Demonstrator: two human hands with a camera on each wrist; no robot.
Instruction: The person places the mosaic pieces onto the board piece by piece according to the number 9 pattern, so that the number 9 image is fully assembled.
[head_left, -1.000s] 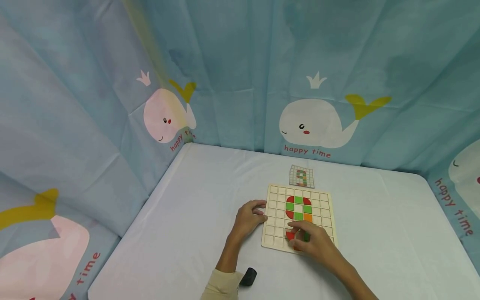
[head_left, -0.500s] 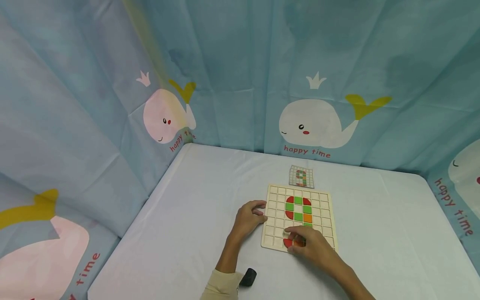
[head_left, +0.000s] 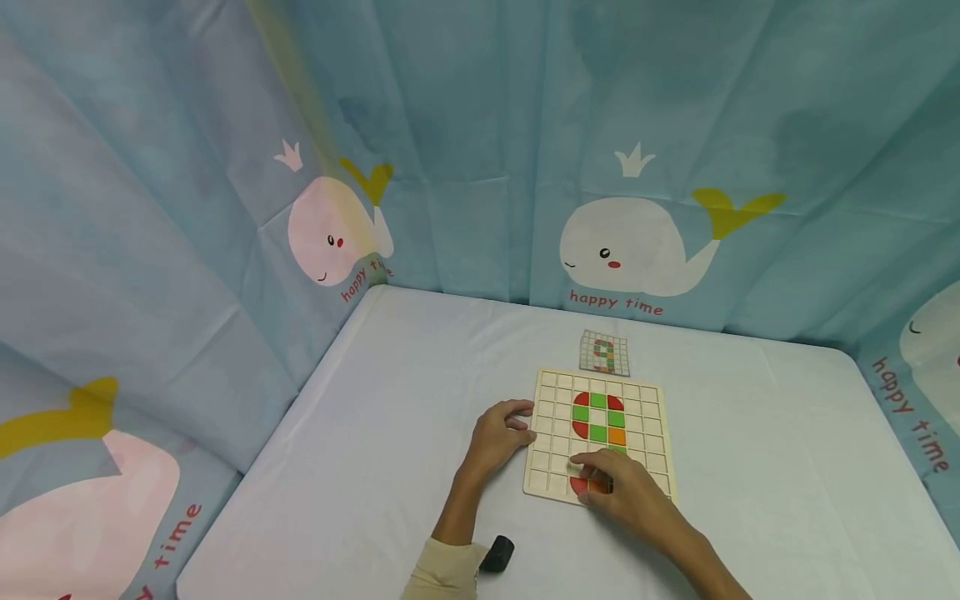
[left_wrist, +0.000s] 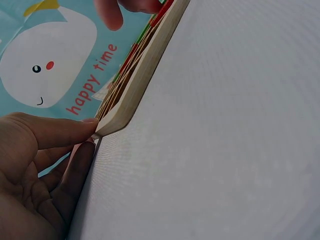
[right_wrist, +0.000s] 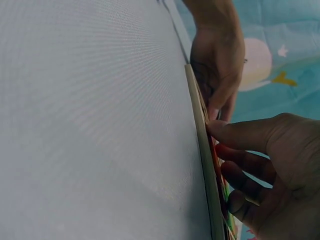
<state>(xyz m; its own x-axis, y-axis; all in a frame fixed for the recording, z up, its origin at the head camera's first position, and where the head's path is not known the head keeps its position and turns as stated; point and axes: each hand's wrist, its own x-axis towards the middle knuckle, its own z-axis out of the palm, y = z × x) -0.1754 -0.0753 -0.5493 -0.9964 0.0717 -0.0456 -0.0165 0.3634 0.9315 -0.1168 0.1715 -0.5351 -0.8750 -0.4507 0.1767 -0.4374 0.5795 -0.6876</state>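
A pale wooden grid board (head_left: 549, 462) lies flat with red, green and orange tiles in some cells. At its left edge my left hand (head_left: 495, 440) holds on; in the left wrist view the thumb (left_wrist: 70, 131) lies on the board's corner, fingers below. My right hand (head_left: 626, 490) is over the near rows, its thumb and fingers at a red rounded tile (head_left: 577, 484) in the nearest row. The tile appears flat in its cell. Orange shows beside it, partly under the fingers. Green tiles (head_left: 597, 433) and an orange tile (head_left: 617, 436) sit farther up.
Behind the board lies a small card (head_left: 604, 353) printed with a coloured grid pattern. A black object (head_left: 497, 554) is beside the left sleeve (head_left: 446, 567). The white table (head_left: 405, 400) meets blue whale-print curtains (head_left: 457, 217) at the back and left.
My right hand has lowered slightly toward the near edge, bringing the red tile from a raised position down into the nearest row. My left hand stays at the board's left edge.
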